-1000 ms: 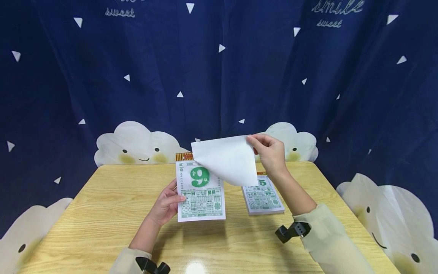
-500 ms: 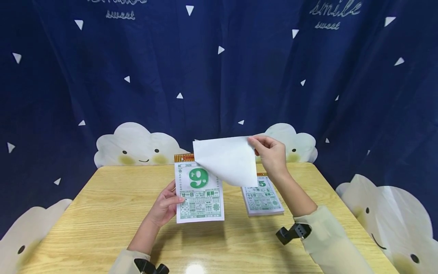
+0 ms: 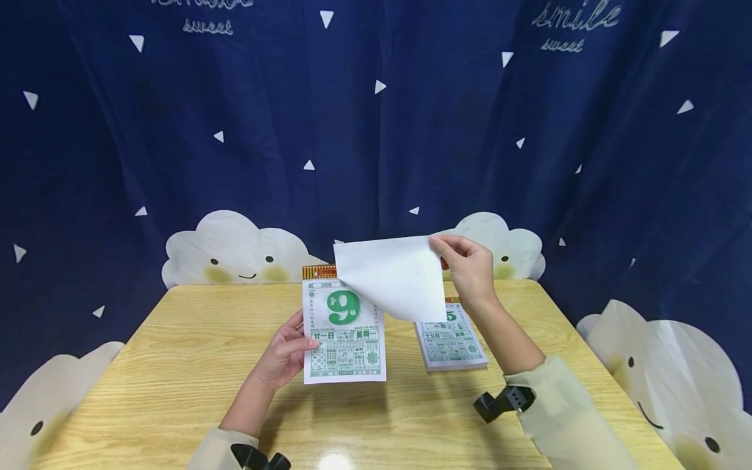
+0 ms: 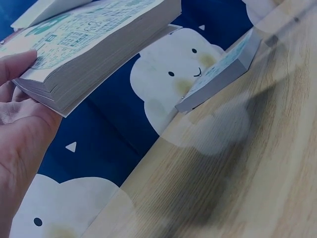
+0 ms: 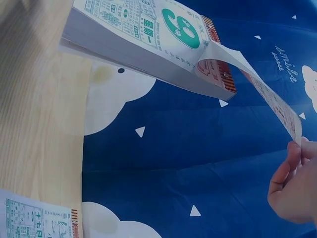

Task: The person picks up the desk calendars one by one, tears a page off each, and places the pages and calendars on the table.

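Two hands share one calendar (image 3: pixel 344 333) at table centre: the left hand (image 3: pixel 286 356) grips its 9 o'clock edge, the right hand (image 3: pixel 467 267) pinches the lifted page (image 3: pixel 392 277) toward 2 o'clock, and an uneven pull could rip it crookedly

Bright, even overhead light; head view sharp, edges bowed.
Glare spot on the table (image 3: pixel 335 461) near edge; soft shadows under forearms; left wrist view blurred on the wood.
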A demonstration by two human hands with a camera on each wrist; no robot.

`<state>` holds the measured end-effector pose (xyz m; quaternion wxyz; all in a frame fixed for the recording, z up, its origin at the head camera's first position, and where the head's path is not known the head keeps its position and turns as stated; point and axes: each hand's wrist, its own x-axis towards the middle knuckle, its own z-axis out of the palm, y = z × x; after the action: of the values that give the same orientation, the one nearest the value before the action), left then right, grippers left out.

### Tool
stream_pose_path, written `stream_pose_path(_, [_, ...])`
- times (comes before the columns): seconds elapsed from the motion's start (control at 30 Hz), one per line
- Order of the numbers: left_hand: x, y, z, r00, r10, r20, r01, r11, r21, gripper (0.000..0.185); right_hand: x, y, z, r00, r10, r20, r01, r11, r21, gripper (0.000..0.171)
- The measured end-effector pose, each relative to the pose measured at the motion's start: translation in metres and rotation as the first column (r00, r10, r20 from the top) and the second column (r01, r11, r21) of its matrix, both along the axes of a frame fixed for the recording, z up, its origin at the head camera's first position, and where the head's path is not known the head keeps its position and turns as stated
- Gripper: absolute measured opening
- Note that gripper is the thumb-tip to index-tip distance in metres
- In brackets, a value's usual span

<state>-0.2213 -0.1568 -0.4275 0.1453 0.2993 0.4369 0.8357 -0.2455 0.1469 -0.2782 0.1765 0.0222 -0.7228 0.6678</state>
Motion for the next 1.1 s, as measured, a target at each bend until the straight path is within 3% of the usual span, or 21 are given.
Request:
stream_pose_path(0.4, [0.003, -0.006, -0.001, 1.000, 0.010, -0.002, -0.010, 1.000, 0.010, 0.068, -0.001, 0.004, 0.001, 0.999, -0.009, -0.038, 0.008, 1.000, -0.015, 0.028])
stream_pose_path(0.87, [0.003, -0.005, 0.000, 1.000, -0.012, 0.007, 0.012, 1.000, 0.011, 0.068, -0.002, 0.011, -0.003, 0.997, -0.052, 0.050, 0.055, 0.997, -0.055, 0.029])
stream_pose_path(1.1, [0.003, -0.004, 0.001, 1.000, -0.027, -0.009, 0.027, 1.000, 0.012, 0.069, -0.004, 0.016, -0.007, 0.997, -0.062, 0.037, 0.067, 0.989, -0.129, 0.023])
